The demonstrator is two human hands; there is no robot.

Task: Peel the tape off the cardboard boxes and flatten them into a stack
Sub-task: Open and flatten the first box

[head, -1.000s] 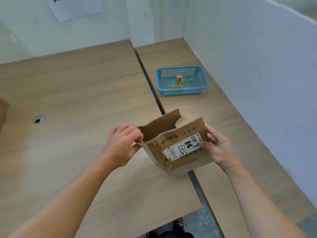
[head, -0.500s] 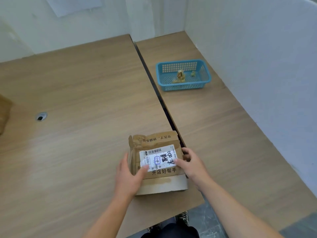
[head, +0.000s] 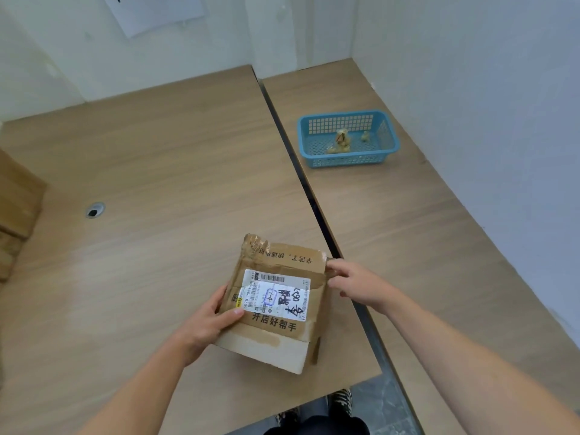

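Flattened box [head: 276, 312] near the front edge of the worktop [head: 157, 246], gripped at its left side by the left hand [head: 204, 324], thumb on the label [head: 276, 293]. Right hand [head: 357, 285] at the far right corner, fingertips on the edge; pinching or only touching, cannot tell. Best to press the creases flat, then carry it level to the cardboard stack [head: 15, 199] far left. Mind the gap [head: 314, 211] just right of the box. Blue basket [head: 348, 160] with scraps [head: 340, 141] well apart, no obstacle.

Head-worn wide-angle camera looks forward and down, close over the box [head: 276, 296] and table [head: 157, 183].
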